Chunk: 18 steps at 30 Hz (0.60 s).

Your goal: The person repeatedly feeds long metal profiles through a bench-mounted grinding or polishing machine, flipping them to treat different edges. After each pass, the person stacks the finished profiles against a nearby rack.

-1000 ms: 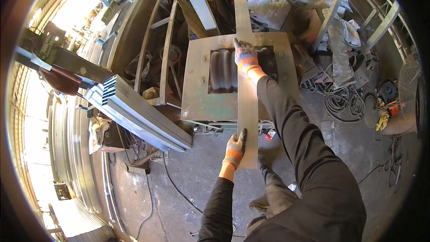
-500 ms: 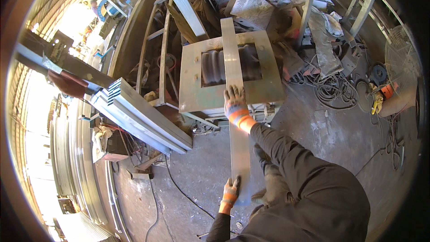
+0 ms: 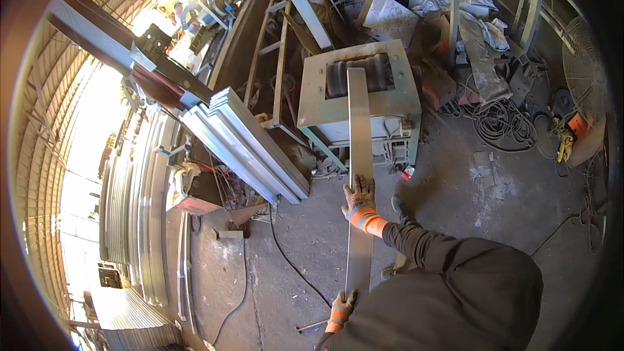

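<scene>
Gripping the near end of a long metal bar (image 3: 361, 136) by its left edge, the left hand (image 3: 342, 309) appears to close its fingers round the metal, though their undersides are hidden. The right hand (image 3: 361, 198) lies farther up with fingers spread flat on the bar's upper face. The bar's far end sits over the top of a green machine (image 3: 315, 107), crossing its near edge and covering part of the hole with dark ridged rollers (image 3: 378, 75); whether it touches cannot be told. A flat palm offers little hold, so a left-hand slip could let the near end drop. A sideways swing could knock the leaning beams (image 3: 250, 156), and the cable (image 3: 279, 247) on the floor could catch a foot.
</scene>
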Each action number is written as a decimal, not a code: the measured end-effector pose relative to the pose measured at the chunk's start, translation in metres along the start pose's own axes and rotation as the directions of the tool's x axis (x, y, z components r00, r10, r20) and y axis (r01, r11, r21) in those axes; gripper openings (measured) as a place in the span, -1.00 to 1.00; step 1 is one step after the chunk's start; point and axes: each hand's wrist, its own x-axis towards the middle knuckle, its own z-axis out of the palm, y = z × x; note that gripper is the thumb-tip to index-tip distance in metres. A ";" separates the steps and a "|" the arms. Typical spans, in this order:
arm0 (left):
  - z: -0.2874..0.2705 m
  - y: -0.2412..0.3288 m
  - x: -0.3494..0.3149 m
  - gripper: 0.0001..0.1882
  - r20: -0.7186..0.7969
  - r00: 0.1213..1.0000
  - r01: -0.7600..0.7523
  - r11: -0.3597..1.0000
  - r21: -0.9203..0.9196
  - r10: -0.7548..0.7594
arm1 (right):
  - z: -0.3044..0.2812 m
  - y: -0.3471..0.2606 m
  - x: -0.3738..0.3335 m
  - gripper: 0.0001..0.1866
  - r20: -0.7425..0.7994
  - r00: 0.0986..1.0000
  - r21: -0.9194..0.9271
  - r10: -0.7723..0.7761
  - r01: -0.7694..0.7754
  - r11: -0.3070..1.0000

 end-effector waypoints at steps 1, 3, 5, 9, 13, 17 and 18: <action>-0.003 0.005 -0.009 -0.20 -0.094 0.995 0.048 0.962 0.269 -0.023 | -0.001 -0.006 -0.003 0.16 0.039 0.994 0.077 0.107 -0.110 0.991; -0.009 0.027 -0.018 -0.20 -0.205 0.976 -0.003 0.942 0.337 0.077 | 0.002 -0.013 0.005 0.22 0.038 0.971 0.300 0.236 -0.236 0.924; -0.010 0.062 -0.022 -0.25 -0.302 0.947 0.024 0.915 0.403 0.108 | 0.009 -0.007 0.023 0.27 -0.079 0.946 0.438 0.313 -0.249 0.864; -0.033 0.123 0.014 -0.31 -0.200 0.899 -0.342 0.911 0.232 0.389 | 0.017 0.046 0.102 0.07 -0.280 0.872 0.839 0.402 0.019 0.543; -0.058 0.168 0.101 -0.27 0.101 0.992 -0.014 0.847 -0.531 0.080 | 0.006 0.115 0.178 0.05 -0.297 0.884 0.952 0.361 0.242 0.190; -0.032 0.253 0.210 -0.38 0.235 0.954 0.253 0.922 -0.294 -0.186 | -0.004 0.179 0.288 -0.03 -0.256 0.887 0.931 0.385 0.120 0.344; -0.018 0.280 0.232 -0.37 0.111 0.993 0.063 0.971 -0.232 -0.038 | -0.006 0.188 0.320 -0.09 -0.436 0.814 0.825 0.384 0.191 0.532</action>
